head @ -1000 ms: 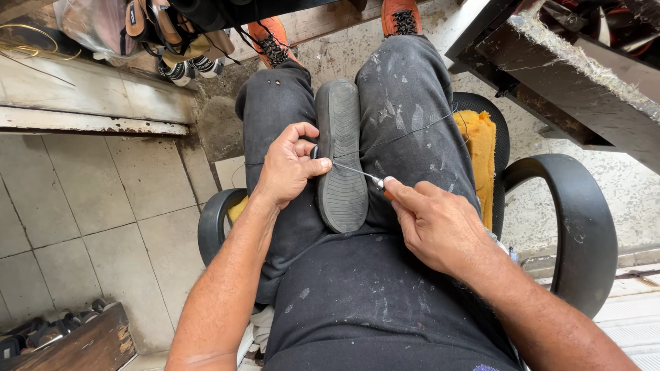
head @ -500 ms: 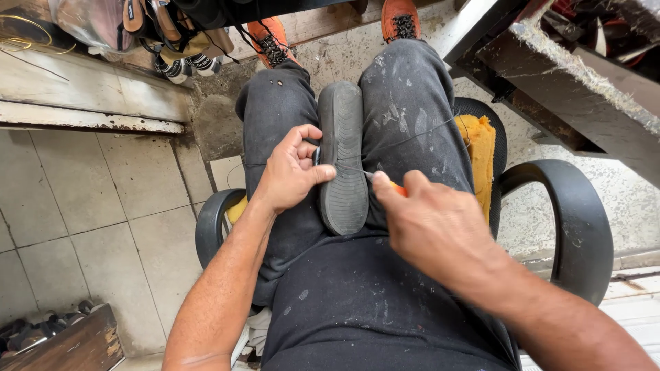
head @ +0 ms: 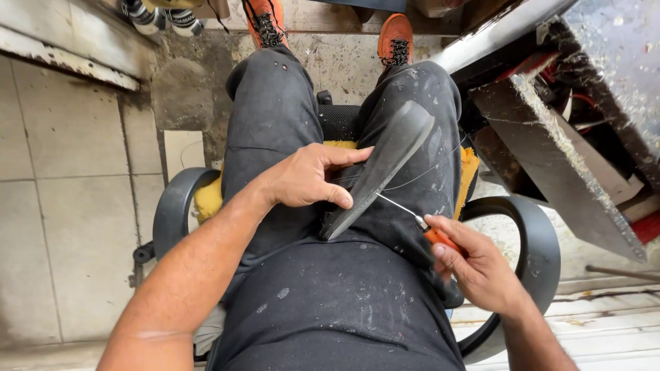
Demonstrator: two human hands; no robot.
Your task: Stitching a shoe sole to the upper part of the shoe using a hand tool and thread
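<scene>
The left hand [head: 302,180] grasped a dark sole [head: 381,165] lying on the lap. The right hand [head: 478,268] was clenched around an orange-handled awl [head: 426,230], its tip touching the sole.

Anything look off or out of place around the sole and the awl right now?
Nothing alarming. The dark sole lies tilted across the lap, pinned by the left hand; the right hand holds the orange-handled awl with its needle at the sole's edge. Thin thread trails loose over the right thigh. The trousers are paint-speckled, and yellow foam shows at the chair seat's edge.
</scene>
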